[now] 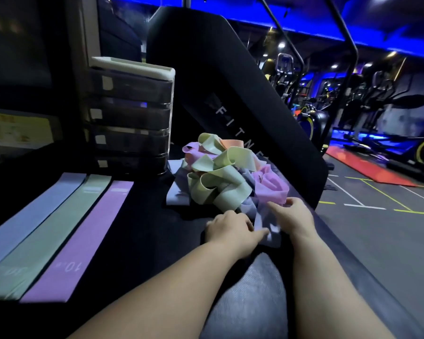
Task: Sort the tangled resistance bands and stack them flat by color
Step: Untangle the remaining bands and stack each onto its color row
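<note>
**Around the gym bench**

A dark, stacked drawer unit with a white top stands at the upper left. A black pad with white lettering leans at mid-frame. At the right, exercise machines stand under blue lighting, near a red mat.

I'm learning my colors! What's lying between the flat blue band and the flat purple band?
A flat green band lies between the blue band and purple band, in the head view.

surface: black top | flat, side by side: blue band, green band, purple band | tangled pile | drawer unit
</note>
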Motion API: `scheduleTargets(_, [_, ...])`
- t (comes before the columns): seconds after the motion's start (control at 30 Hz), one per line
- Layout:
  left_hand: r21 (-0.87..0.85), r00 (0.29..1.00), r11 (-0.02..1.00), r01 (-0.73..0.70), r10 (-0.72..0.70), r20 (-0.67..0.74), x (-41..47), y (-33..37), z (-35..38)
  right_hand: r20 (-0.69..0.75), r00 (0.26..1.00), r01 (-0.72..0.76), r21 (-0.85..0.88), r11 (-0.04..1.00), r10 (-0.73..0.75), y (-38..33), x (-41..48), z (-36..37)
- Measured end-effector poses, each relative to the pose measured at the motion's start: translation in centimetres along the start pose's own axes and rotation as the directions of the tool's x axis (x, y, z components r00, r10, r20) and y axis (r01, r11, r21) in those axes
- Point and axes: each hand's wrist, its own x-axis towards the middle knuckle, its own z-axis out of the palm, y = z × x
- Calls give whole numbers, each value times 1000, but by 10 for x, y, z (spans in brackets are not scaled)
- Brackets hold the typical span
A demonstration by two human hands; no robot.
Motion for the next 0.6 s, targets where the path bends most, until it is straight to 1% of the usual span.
scheduleTargets(0.07, [3,999,999,-48,48,1,-1,0,3,-17,1000,-1,13,1000,1,1,5,1])
scheduleTargets(0.13, [4,996,997,-83,83,12,-3,0,3,-38,999,-21,65,998,24,1,6,1])
scheduleTargets(0.2, [-12,995,995,-98,98,1,-4,1,2,-75,997,-12,102,995,20,0,5,1])
scheduleTargets(0.27, [-77,996,993,-88,87,-12,-5,0,0,-110,994,37,101,994,-26,0,7,3])
scheduleTargets(0.33, [-217,998,975,-54,50,-26,-4,-4,-3,-168,983,90,67,994,-77,-2,10,4])
scheduleTargets(0.4, [-400,999,916,-27,9,-46,-4,-8,-6,-222,969,132,83,988,-111,-4,12,3])
scheduleTargets(0.5, [-608,997,794,-21,-26,-69,-8,-14,-12,-265,957,166,172,971,-117,-4,13,1])
scheduleTargets(0.57, [-695,995,717,-59,-14,-99,-12,-16,-18,-254,962,149,190,970,-98,-2,13,1])
scheduleTargets(0.6, [-708,991,700,-95,2,-131,-14,-17,-21,-246,965,143,193,971,-93,-1,13,2])
